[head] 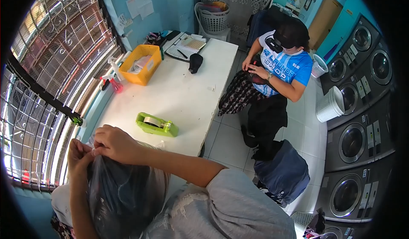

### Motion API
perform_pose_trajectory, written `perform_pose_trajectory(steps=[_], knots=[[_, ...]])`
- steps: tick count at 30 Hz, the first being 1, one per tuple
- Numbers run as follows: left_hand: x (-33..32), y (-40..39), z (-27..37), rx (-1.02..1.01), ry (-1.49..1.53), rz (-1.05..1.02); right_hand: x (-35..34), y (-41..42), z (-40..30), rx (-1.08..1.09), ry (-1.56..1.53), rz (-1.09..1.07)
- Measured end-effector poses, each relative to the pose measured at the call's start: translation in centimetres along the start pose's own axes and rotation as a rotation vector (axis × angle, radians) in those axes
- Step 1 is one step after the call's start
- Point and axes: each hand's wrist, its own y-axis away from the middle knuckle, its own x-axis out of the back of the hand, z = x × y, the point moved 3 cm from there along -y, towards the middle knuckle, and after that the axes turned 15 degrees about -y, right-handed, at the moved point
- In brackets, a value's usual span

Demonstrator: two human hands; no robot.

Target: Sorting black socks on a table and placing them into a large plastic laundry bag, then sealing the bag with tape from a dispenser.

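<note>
A clear plastic bag (119, 188) full of dark folded cloth rests against my body at the table's near end. My left hand (78, 154) pinches the gathered neck of the bag between thumb and fingers. From the other side my right hand (118, 143) grips the same neck, its fingertips touching those of the left. The small twist of plastic between the fingertips is mostly hidden. Beyond my right hand, on the white table (191, 95), sits a lime-green tape dispenser (156, 124) with a roll of clear tape.
A yellow plastic basket (142, 65), a pink spray bottle (115, 85), a black pouch (195, 63) and a clipboard (185, 46) occupy the table. Across it a person (281, 60) handles dark cloth. Clothes (281, 172) are piled at right. Front-loading machines (351, 143) line the right wall.
</note>
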Motion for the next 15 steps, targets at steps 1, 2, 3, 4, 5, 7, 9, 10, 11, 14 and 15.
perform_pose_trajectory(steps=[1,2,3,4,5,7,9,10,11,14,15], knots=[[0.0,0.2,0.2,0.02,0.047,-0.003,0.0,0.0,0.3,0.005,0.004,-0.01],[0.0,0.2,0.4,0.025,0.102,-0.018,-0.1,0.0,0.8,-0.031,-0.21,-0.027],[0.1,0.2,0.5,0.04,0.096,-0.003,-0.1,0.0,1.2,-0.083,-0.426,-0.021],[0.1,0.2,0.6,0.077,0.117,-0.013,-0.2,0.0,1.4,-0.069,-0.428,-0.047],[0.1,0.2,0.6,0.098,0.148,-0.031,-0.3,0.0,1.6,-0.089,-0.548,-0.054],[0.1,0.0,0.6,0.115,0.139,-0.023,-0.3,0.0,1.8,-0.112,-0.671,-0.059],[0.0,-0.1,0.3,0.11,0.143,-0.027,-0.3,0.1,1.8,-0.16,-0.718,-0.101],[0.0,-0.2,0.1,0.1,0.15,-0.002,-0.1,0.1,1.7,-0.156,-0.754,-0.097],[-0.1,-0.2,-0.1,0.073,0.17,0.005,0.1,0.2,1.3,-0.066,-0.468,-0.144],[-0.1,-0.3,-0.6,0.042,0.132,-0.01,0.6,0.3,0.7,0.106,-0.077,-0.178],[-0.1,-0.4,-0.9,0.059,0.13,0.017,0.6,0.3,0.5,0.229,0.025,-0.18]])
